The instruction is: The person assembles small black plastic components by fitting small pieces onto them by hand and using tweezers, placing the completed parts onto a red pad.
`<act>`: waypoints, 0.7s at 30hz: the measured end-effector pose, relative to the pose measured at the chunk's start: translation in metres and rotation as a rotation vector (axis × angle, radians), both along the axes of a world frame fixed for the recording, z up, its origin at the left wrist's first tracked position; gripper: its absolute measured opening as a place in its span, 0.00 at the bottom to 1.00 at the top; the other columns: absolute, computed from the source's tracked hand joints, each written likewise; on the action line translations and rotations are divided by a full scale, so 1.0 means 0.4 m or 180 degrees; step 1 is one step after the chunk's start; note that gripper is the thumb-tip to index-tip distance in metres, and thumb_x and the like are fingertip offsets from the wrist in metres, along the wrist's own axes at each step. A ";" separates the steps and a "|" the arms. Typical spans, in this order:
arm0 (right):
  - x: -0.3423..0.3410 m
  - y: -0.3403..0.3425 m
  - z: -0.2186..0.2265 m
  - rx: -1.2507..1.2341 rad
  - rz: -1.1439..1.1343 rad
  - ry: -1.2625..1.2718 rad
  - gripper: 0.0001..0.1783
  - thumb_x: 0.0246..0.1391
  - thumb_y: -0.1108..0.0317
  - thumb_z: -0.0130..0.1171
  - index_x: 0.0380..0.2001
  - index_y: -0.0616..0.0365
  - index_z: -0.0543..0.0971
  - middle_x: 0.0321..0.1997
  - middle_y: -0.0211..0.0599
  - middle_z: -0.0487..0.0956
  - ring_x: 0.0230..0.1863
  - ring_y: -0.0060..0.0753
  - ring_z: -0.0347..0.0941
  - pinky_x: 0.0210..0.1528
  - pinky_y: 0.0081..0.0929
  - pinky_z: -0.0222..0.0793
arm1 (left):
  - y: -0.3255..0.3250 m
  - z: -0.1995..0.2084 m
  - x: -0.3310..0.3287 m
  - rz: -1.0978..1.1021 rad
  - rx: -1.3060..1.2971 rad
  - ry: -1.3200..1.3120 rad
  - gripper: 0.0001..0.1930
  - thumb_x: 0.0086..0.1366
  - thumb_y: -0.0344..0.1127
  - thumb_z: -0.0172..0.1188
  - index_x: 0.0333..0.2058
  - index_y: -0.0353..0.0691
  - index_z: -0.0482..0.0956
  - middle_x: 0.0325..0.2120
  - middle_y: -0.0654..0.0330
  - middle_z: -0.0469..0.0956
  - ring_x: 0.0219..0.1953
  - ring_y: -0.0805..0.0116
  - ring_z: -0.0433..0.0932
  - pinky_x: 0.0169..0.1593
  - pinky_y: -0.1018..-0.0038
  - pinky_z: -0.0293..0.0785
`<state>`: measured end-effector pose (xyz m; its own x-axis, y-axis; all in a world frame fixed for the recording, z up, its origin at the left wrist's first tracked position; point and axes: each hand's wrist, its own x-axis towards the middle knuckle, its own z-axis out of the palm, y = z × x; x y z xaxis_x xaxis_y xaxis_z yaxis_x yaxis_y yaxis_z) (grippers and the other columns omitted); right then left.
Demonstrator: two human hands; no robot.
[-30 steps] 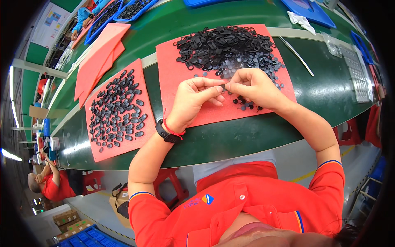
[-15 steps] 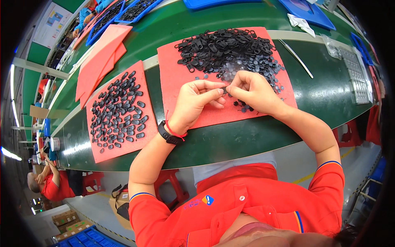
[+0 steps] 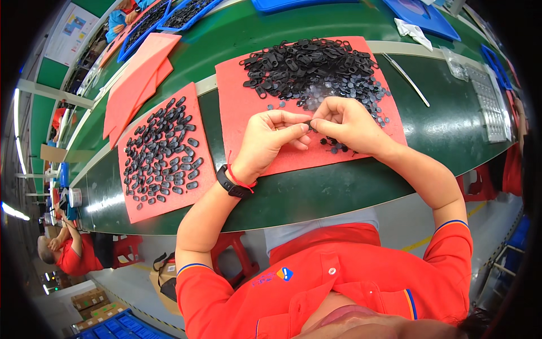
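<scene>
Left grip (image 3: 272, 135), right grip (image 3: 349, 125) pinch dark part (image 3: 311, 125).

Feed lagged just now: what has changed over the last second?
A co-worker's blue sleeve, upper left, drew back up and right. The left hand and right hand barely moved, still pinching a small dark part; no grasp or release shows. The pink mats and black heap stayed put.

No wording could be read. The red short-sleeved cloth shirt (image 3: 361, 271) bore a blue-and-orange diamond-shaped emblem (image 3: 285, 274) beside tiny, illegible purple lettering (image 3: 263, 278); the white rectangular poster (image 3: 69, 39) at upper left carried blurred print.
</scene>
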<state>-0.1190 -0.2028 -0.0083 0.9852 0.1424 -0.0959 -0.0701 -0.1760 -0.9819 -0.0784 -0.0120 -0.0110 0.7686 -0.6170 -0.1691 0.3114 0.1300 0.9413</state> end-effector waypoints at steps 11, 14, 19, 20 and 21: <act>0.003 -0.002 -0.005 -0.0062 0.0082 0.0062 0.09 0.45 0.67 0.59 0.24 0.64 0.76 0.23 0.32 0.77 0.25 0.17 0.71 0.28 0.18 0.68 | 0.002 -0.007 0.002 -0.0037 0.0077 -0.0069 0.09 0.58 0.25 0.57 0.38 0.28 0.76 0.29 0.54 0.79 0.27 0.71 0.79 0.31 0.80 0.76; 0.004 0.001 0.000 -0.0185 0.0075 0.0072 0.09 0.45 0.67 0.58 0.24 0.65 0.76 0.23 0.32 0.77 0.26 0.18 0.72 0.29 0.18 0.68 | 0.004 -0.008 0.003 -0.0031 -0.0008 0.0010 0.10 0.57 0.25 0.59 0.37 0.27 0.76 0.28 0.53 0.79 0.27 0.71 0.80 0.32 0.80 0.77; 0.004 -0.001 0.002 -0.0174 0.0082 0.0064 0.09 0.44 0.67 0.58 0.24 0.65 0.76 0.23 0.33 0.77 0.25 0.18 0.71 0.29 0.19 0.68 | 0.001 -0.010 0.005 -0.0032 -0.0009 0.0043 0.10 0.57 0.25 0.59 0.37 0.27 0.76 0.27 0.53 0.79 0.26 0.71 0.79 0.32 0.80 0.77; 0.006 -0.001 0.000 -0.0175 0.0096 0.0063 0.09 0.44 0.67 0.58 0.24 0.65 0.76 0.23 0.33 0.77 0.25 0.18 0.71 0.28 0.19 0.67 | 0.002 -0.012 0.006 -0.0028 0.0014 0.0044 0.10 0.56 0.25 0.59 0.37 0.27 0.76 0.27 0.53 0.79 0.26 0.71 0.79 0.32 0.80 0.77; 0.007 0.000 -0.001 -0.0172 0.0101 0.0063 0.09 0.44 0.67 0.58 0.24 0.65 0.76 0.23 0.33 0.77 0.25 0.18 0.71 0.28 0.19 0.67 | 0.003 -0.013 0.006 -0.0024 0.0017 0.0044 0.10 0.56 0.25 0.59 0.37 0.27 0.76 0.27 0.53 0.79 0.26 0.71 0.79 0.32 0.80 0.77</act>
<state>-0.1162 -0.2028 -0.0088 0.9781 0.1675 -0.1236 -0.0829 -0.2311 -0.9694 -0.0759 -0.0110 -0.0161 0.7614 -0.6219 -0.1831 0.3254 0.1224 0.9376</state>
